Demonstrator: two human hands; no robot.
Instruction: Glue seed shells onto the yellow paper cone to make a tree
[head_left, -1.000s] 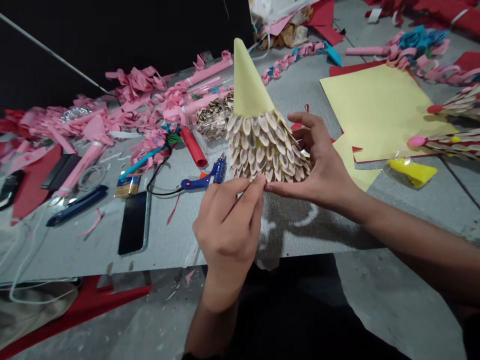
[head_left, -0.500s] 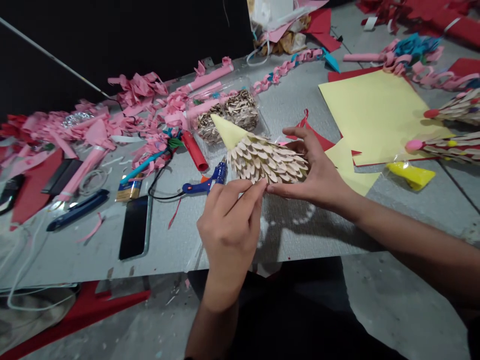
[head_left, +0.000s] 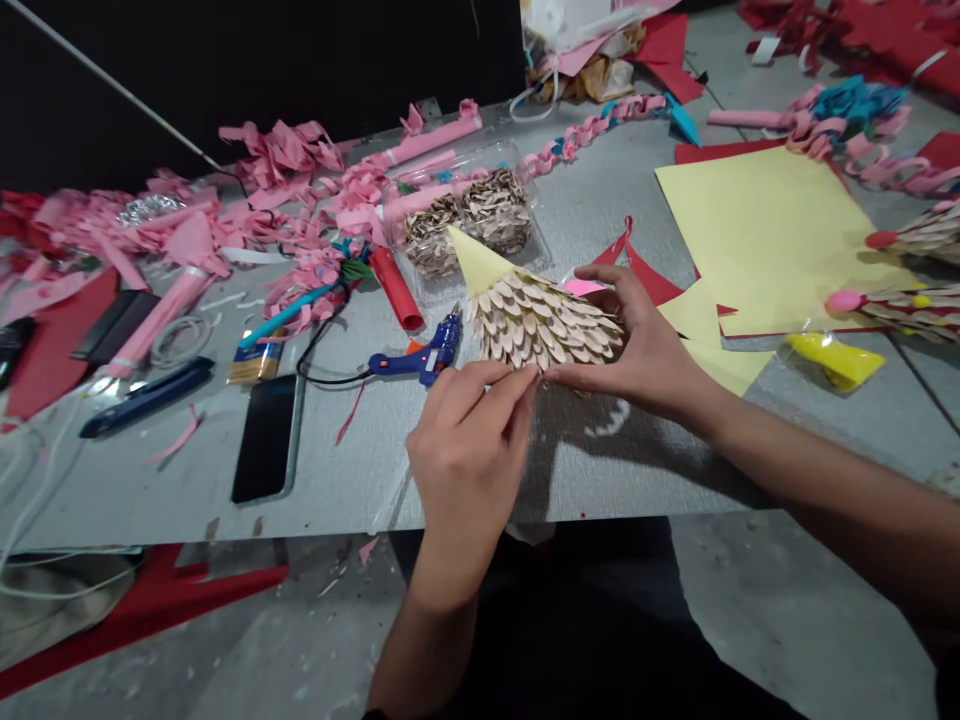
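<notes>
A pale yellow paper cone (head_left: pixel 478 262), covered below its tip with overlapping rows of pale seed shells (head_left: pixel 540 325), lies on its side above the table, its tip to the upper left. My right hand (head_left: pixel 637 340) grips it at the wide end, thumb below and fingers over the top. My left hand (head_left: pixel 472 430) is closed in a pinch at the cone's lower edge, fingertips touching the shells beside my right thumb. Whatever sits in that pinch is hidden. Just left of the cone, a blue glue gun (head_left: pixel 420 362) rests on the table, its nozzle pointing up.
Behind the cone stands a clear plastic box (head_left: pixel 469 222) of loose shells. A phone (head_left: pixel 265 440), a dark blue stapler-like tool (head_left: pixel 146 398) and a red paper roll (head_left: pixel 396 290) lie left. Yellow paper (head_left: pixel 780 230) and shell-covered cones (head_left: pixel 907 305) lie right. Pink paper scraps (head_left: pixel 285 165) line the back.
The view has shifted slightly, so the table items sit a little differently in frame. Both hands keep nearly the same hold, and the cone has turned very little.
</notes>
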